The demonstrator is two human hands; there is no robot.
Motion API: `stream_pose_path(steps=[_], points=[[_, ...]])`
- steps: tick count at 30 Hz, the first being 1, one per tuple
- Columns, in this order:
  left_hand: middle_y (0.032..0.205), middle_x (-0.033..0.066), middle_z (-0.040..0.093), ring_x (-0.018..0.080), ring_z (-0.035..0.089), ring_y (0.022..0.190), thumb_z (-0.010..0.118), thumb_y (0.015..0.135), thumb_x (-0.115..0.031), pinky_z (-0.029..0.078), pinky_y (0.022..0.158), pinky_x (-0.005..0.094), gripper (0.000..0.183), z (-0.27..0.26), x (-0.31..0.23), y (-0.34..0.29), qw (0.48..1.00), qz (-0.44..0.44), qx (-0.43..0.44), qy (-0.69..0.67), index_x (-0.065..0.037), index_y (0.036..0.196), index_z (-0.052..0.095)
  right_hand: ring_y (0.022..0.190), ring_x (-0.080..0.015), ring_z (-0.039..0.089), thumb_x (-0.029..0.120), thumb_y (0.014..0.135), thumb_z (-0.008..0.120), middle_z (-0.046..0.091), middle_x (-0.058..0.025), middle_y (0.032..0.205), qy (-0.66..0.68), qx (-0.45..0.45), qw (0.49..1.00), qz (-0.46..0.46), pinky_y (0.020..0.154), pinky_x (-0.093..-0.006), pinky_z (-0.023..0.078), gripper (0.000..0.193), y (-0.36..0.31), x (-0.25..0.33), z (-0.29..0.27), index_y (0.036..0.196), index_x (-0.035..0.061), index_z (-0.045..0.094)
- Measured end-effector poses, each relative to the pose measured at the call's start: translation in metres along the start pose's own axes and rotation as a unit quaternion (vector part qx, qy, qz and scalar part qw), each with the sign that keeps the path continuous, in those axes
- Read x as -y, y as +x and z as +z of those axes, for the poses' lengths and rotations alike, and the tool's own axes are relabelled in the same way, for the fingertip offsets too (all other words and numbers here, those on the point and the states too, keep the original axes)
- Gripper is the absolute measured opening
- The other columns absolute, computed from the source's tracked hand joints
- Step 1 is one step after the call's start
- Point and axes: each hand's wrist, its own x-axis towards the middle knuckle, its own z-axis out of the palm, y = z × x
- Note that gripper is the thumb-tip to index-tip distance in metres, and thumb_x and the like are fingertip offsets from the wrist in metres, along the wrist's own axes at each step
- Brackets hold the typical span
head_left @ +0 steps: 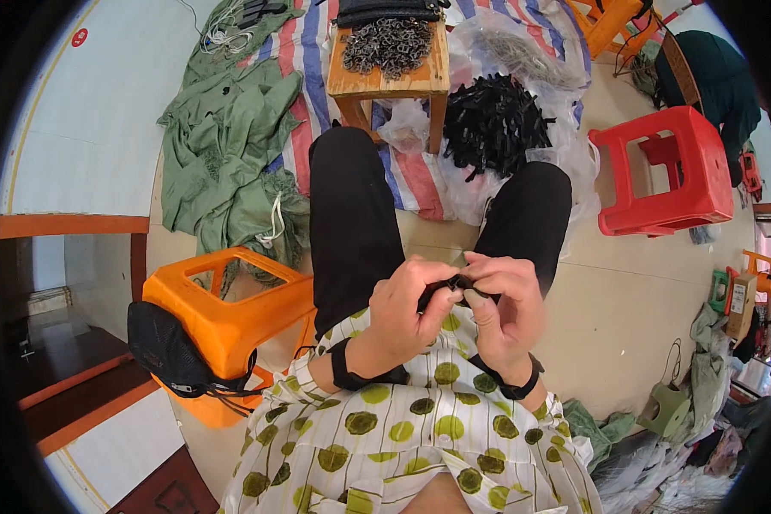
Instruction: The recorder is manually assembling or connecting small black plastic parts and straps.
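Note:
My left hand [401, 310] and my right hand [507, 315] meet above my lap, fingers pinched together. Between their fingertips is a short black strap piece [435, 293], gripped from both sides. The fingers cover much of it, so I cannot tell whether a metal part is on it. Past my knees, a heap of dark metal buckles or rings [389, 47] lies on a small wooden stool [343, 81]. A pile of similar black strap pieces [497, 124] sits on clear plastic sheeting on the floor, right of that stool.
An orange plastic stool [223, 317] with a black bag [167, 351] hanging on it stands at my left. Green cloth [223, 154] lies beyond it, beside a striped sheet [307, 68]. A red stool [672, 184] and a bending person [715, 81] are at the right.

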Motion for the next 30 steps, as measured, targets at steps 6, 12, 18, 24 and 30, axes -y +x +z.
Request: stream_pose_path(steps=[6,12,18,24,30], points=[[0.083,0.0113,0.059,0.0194,0.058,0.072,0.068,0.076,-0.005,0.048,0.056,0.0264,0.020,0.004,-0.003,0.009,0.997,0.059,-0.043,0.024,-0.004,0.092,0.055,0.081,-0.0246,0.062,-0.007,0.074,0.064,0.062,-0.0144,0.086,-0.011,-0.038,0.998,0.040,0.071,-0.0304,0.049,0.018,-0.004,-0.002,0.000,0.089,-0.0014,0.055],[0.080,0.0107,0.058,0.0234,0.058,0.070,0.067,0.076,-0.004,0.047,0.055,0.0293,0.020,0.002,-0.003,0.011,0.996,0.063,0.010,0.055,-0.004,0.090,0.053,0.080,-0.0233,0.061,-0.008,0.074,0.064,0.061,-0.0138,0.087,-0.034,-0.037,0.997,0.052,0.070,-0.0293,0.048,0.018,-0.003,-0.001,0.000,0.088,-0.0015,0.055],[0.077,0.0092,0.058,0.0235,0.059,0.066,0.067,0.075,-0.003,0.045,0.053,0.0287,0.020,0.003,-0.005,0.007,0.994,0.063,-0.001,0.086,-0.004,0.088,0.051,0.081,-0.0239,0.062,-0.009,0.074,0.063,0.062,-0.0137,0.086,0.039,-0.033,0.996,0.074,0.072,-0.0295,0.049,0.014,-0.005,-0.001,0.000,0.084,-0.0020,0.057],[0.072,0.0095,0.059,0.0222,0.060,0.061,0.068,0.072,0.002,0.046,0.051,0.0279,0.024,0.001,0.000,0.005,0.990,0.124,-0.012,0.065,-0.003,0.088,0.051,0.082,-0.0263,0.064,-0.005,0.077,0.062,0.062,-0.0145,0.087,0.032,0.024,0.998,0.055,0.071,-0.0310,0.051,0.010,-0.006,0.001,-0.009,0.085,-0.0031,0.057],[0.073,0.0089,0.060,0.0217,0.061,0.060,0.069,0.071,0.002,0.047,0.050,0.0279,0.026,0.002,0.001,0.002,0.989,0.139,-0.012,0.050,-0.004,0.088,0.051,0.082,-0.0244,0.064,0.002,0.080,0.063,0.063,-0.0138,0.084,0.052,0.007,0.997,0.055,0.076,-0.0357,0.053,0.008,-0.004,0.001,-0.011,0.084,-0.0023,0.058]])
